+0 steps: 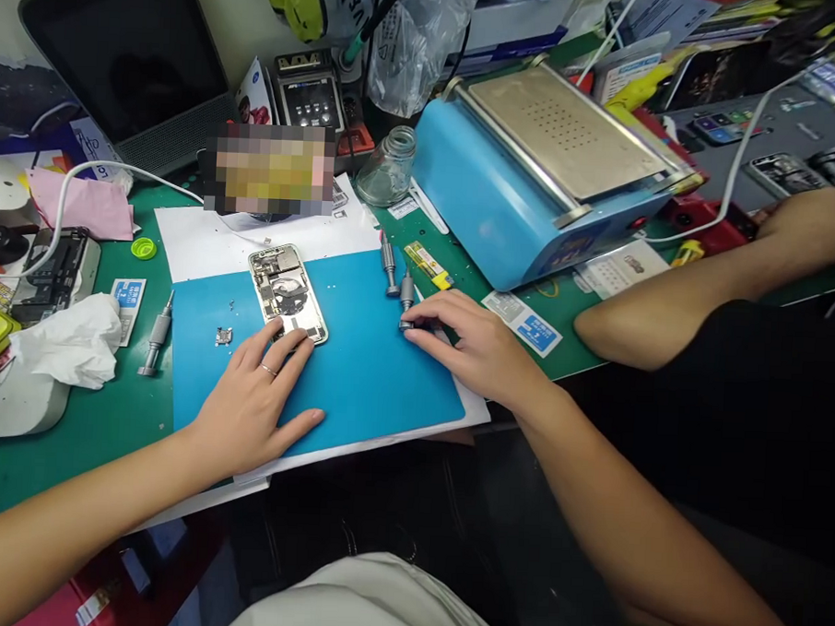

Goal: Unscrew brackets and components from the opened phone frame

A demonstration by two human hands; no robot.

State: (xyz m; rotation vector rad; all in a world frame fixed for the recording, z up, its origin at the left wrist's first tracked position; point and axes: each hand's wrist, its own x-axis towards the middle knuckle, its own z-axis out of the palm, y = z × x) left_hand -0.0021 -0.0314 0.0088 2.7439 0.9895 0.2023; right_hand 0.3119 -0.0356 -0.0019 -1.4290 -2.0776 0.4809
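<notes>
An opened phone body (295, 285) with its inner parts bare lies on a blue mat (359, 375). My left hand (262, 394) rests at its lower end, fingertips touching it, fingers spread and the thumb out over the mat. Thumb and fingers of my right hand (468, 338) pinch the end of a small grey screwdriver (407, 292) at the mat's right edge. A second screwdriver (389, 266) lies just left of that one. Left of the phone sit a small metal part (224, 336) and some tiny bits. Another screwdriver (156, 340) lies beyond the mat's left edge.
A blue machine with a metal plate (519, 216) stands at the back right. Near it are a glass jar (389, 169) and a yellow-labelled strip (428, 265). Crumpled tissue (74, 340) lies at left. Another person's arm (709, 280) reaches in from the right.
</notes>
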